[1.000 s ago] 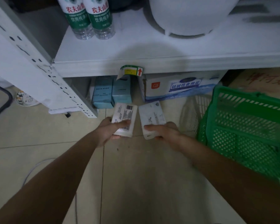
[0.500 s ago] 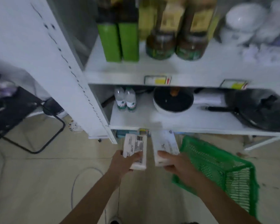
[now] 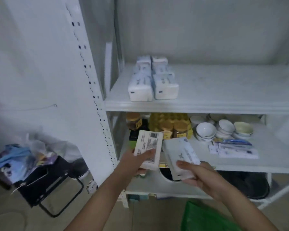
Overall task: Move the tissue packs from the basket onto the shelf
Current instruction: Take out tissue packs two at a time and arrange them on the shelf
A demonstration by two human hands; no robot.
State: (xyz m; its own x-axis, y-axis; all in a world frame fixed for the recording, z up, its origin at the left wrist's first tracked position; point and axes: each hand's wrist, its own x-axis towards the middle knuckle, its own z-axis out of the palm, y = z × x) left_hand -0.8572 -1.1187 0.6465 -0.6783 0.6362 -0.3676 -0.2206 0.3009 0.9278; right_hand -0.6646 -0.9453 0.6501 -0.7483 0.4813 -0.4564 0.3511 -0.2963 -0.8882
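My left hand point(image 3: 135, 161) grips a white tissue pack point(image 3: 148, 148) with its printed label facing me. My right hand point(image 3: 199, 175) grips a second white tissue pack point(image 3: 180, 155), tilted. Both packs hover in front of the middle shelf level. Above them, on the white upper shelf point(image 3: 223, 97), several tissue packs point(image 3: 153, 80) lie in two rows at its left end. A corner of the green basket point(image 3: 205, 217) shows on the floor at the bottom, under my right forearm.
Jars point(image 3: 172, 125) and white bowls point(image 3: 223, 129) fill the shelf below, with flat packets point(image 3: 233, 150) to the right. A white perforated upright point(image 3: 93, 97) bounds the shelf's left side. A black stool with bags point(image 3: 32, 165) stands left. Most of the upper shelf's right part is bare.
My view has risen from the floor and lowest shelves to the upper shelf. Both hands have lifted their tissue packs upward; the basket has dropped to the frame's bottom.
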